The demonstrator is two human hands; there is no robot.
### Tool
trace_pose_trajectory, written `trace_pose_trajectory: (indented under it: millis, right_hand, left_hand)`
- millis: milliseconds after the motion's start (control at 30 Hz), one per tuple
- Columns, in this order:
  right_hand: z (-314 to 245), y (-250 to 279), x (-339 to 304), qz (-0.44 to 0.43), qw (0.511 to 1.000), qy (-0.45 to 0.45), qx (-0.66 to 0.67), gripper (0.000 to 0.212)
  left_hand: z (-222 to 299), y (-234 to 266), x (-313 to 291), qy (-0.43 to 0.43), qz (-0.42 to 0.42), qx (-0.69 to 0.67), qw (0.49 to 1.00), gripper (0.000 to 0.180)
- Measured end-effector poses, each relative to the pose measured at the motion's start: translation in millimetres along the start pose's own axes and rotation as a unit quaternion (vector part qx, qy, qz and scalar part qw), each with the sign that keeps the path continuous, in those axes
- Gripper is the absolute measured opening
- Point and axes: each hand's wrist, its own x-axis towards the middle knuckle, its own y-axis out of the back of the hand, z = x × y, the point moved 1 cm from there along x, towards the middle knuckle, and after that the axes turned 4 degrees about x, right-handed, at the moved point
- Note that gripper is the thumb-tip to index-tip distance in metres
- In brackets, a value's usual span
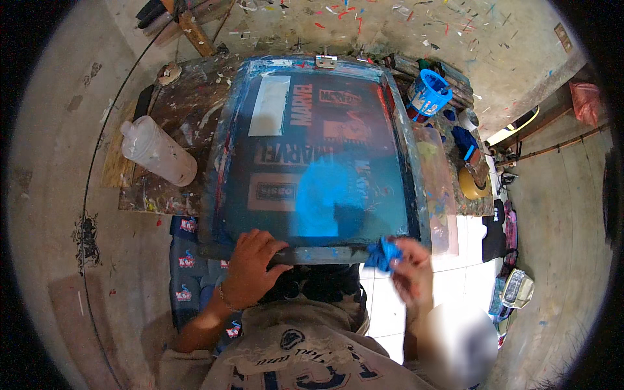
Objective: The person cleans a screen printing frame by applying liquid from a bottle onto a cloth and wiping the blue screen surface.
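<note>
In front of me lies a screen printing frame [312, 254], its mesh [273, 218] carrying dark stencil designs. A wet-looking bright blue patch [322, 198] spreads over the lower middle of the mesh. With bent fingers, my left hand [253, 270] grips the near bar of the frame left of centre, thumb lower down. My right hand [413, 270] pinches a crumpled blue-stained cloth [382, 254] at the frame's near right corner. A pale rectangular strip [270, 107] sits at the upper left of the mesh. Metal hinge hardware [325, 62] is on the far edge.
A cloudy plastic bottle [159, 153] lies on the stained table [188, 84] at left. To the right stand a blue tub [429, 91], a roll of tape [474, 183] and a squeegee-like tool [478, 166]. Dark printed fabric pieces [185, 260] lie below left.
</note>
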Motion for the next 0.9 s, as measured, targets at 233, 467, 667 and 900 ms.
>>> trace_pose_trajectory:
  millis: [233, 467, 667, 900]
  right_hand:
    - [94.3, -10.6, -52.6, 0.072, 0.940, -0.231, 0.242, 0.033]
    - [140.4, -18.5, 40.5, 0.076, 0.845, -0.153, 0.507, 0.024]
    - [161.5, -34.3, 96.3, -0.004, 0.994, -0.015, 0.110, 0.027]
    - [172.9, -19.3, 90.2, -0.033, 0.999, -0.002, 0.004, 0.031]
  left_hand:
    - [12.9, 28.5, 12.9, 0.016, -0.027, 0.006, 0.999, 0.044]
    - [19.2, 40.5, 20.1, -0.005, 0.013, 0.018, 1.000, 0.042]
    - [17.3, 44.0, 22.8, 0.002, -0.011, 0.009, 1.000, 0.042]
    - [17.5, 41.8, 21.4, 0.002, -0.019, 0.008, 1.000, 0.043]
